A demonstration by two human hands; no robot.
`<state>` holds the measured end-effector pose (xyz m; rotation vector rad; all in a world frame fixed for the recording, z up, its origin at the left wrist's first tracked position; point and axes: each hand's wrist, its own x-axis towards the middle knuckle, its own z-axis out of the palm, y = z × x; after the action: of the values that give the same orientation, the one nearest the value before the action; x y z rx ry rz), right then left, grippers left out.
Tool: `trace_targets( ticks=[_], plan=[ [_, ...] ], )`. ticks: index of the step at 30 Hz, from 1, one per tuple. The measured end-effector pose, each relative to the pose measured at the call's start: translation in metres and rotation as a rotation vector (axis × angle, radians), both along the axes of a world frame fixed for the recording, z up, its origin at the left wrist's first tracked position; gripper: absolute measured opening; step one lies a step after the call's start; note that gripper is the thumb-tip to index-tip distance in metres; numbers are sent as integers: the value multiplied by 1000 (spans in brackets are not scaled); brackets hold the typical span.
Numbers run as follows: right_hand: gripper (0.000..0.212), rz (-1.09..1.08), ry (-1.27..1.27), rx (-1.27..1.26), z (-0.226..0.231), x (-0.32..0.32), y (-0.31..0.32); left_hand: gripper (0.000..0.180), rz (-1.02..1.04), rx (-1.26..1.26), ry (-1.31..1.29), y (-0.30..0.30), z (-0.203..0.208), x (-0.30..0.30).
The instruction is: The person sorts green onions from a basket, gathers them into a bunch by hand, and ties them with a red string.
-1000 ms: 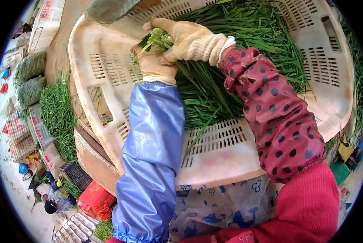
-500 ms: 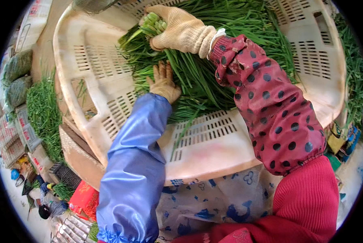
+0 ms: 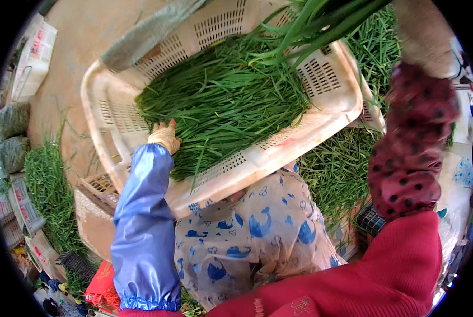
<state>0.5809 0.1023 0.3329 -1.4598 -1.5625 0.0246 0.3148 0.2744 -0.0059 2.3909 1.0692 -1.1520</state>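
A white slotted plastic crate [image 3: 223,193] holds a thick layer of garlic chives [image 3: 231,108]. My left hand [image 3: 165,136], in a pale glove, rests with spread fingers on the chives at the crate's left end. My right hand [image 3: 424,39], also gloved, is raised at the upper right and smeared by motion; its fingers are hard to make out. A bunch of garlic chives [image 3: 342,24] hangs in the air beside it, its leaves trailing left over the crate's far right corner. The bunch's upper end runs out of view at the top.
Loose chives [image 3: 342,174] lie heaped right of the crate, and another heap [image 3: 49,195] lies on the left. Grey cloth [image 3: 152,37] drapes over the crate's far rim. A patterned plastic apron [image 3: 247,238] covers my lap. A red bag [image 3: 101,285] sits at lower left.
My right hand has swung from the crate's far left up to the right, lifting the bunch out. My left hand has stayed on the chives. The crate now appears farther left and tilted.
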Motion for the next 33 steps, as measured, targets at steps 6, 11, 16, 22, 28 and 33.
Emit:
trace_targets(
  ticks=[6, 11, 16, 22, 28, 33],
  plan=[
    [73, 389, 142, -178, -100, -85, -43, 50, 1077, -1493, -849, -120, 185, -61],
    [40, 731, 126, -126, -78, -172, -66, 80, 1061, -2532, -939, -261, 165, -120],
    [26, 1245, -277, -141, -41, -252, -100, 74, 1286, -2320, -1415, -290, 182, -143],
    [17, 1394, -510, 322, -17, -327, -161, 68, 1185, -2160, -1786, -311, 207, -164],
    [25, 1514, -789, 326, 13, -360, -149, 56, 1076, -1813, -1762, -277, 238, -209],
    [90, 1205, -379, -275, 76, -345, -109, 54, 1209, -1339, -2179, -277, 265, -275]
  ],
)
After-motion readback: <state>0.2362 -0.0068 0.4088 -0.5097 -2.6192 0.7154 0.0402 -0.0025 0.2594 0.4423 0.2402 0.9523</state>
